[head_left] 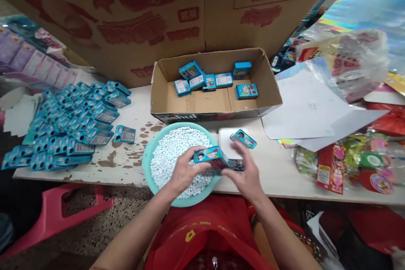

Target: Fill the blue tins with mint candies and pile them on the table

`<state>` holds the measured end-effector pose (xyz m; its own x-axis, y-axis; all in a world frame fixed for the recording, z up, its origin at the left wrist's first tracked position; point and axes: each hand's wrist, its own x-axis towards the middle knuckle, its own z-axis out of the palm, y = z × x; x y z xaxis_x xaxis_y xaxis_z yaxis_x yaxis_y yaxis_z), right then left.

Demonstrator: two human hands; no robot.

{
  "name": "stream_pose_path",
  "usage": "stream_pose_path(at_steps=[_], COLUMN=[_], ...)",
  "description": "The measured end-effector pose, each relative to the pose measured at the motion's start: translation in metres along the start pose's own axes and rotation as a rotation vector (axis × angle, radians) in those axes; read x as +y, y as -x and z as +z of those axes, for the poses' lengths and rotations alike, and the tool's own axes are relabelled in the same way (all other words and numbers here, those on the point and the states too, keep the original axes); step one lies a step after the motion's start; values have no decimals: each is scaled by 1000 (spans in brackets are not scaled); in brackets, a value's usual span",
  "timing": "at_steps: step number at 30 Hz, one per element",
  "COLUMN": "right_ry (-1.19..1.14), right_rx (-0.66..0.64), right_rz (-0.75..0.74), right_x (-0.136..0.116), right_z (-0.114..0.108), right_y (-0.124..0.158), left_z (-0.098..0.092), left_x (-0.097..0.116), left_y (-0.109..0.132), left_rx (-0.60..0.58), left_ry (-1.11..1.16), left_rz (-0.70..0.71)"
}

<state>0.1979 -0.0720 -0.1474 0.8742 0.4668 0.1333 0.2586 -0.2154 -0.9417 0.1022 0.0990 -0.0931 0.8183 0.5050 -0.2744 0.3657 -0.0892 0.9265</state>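
Observation:
My left hand [186,170] grips a small blue candy box [212,154] over a turquoise basin [147,169]. A round opening shows at the box's left end, with something white inside. Small white candies [180,158] fill the basin. My right hand [248,176] is by the box's right end with thumb and fingers apart, slightly blurred; whether the thumb touches the box I cannot tell. Beneath that hand is a white scale [224,136] with a dark display. Another blue box [243,139] with a dark round hole rests at the scale's far edge.
An open cardboard carton [202,107] behind the basin holds several blue boxes. More blue boxes [72,118] are heaped at the left, with a single box [125,134] beside them. White sheets [303,109] and packaged sweets [332,168] lie right. A large carton [221,8] stands behind.

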Motion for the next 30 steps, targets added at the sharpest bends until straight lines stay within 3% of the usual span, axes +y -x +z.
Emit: stream_pose_path(at_steps=[2,3,7,11,14,26,30], right_ry=[-51,-52,52,155,181,42,-193], right_rx=[-234,-278,-212,-241,-249,-190,-180], right_rz=[89,113,-2,-41,-34,113,252], right_x=[-24,-33,-50,-49,-51,-43,-37], right_z=[6,9,20,26,28,41,39], right_y=[8,10,10,10,13,16,16], left_z=[1,1,-5,-7,-7,-12,-24], left_x=[-5,-5,-4,-9,-12,-13,-16], left_y=[7,9,3,-8,-8,-8,-9], left_rx=[-6,-4,76,136,137,145,136], left_ry=[231,371,882,1089,1161,1134,900], left_rz=[-61,-87,-230,-451,-524,-403,-321])
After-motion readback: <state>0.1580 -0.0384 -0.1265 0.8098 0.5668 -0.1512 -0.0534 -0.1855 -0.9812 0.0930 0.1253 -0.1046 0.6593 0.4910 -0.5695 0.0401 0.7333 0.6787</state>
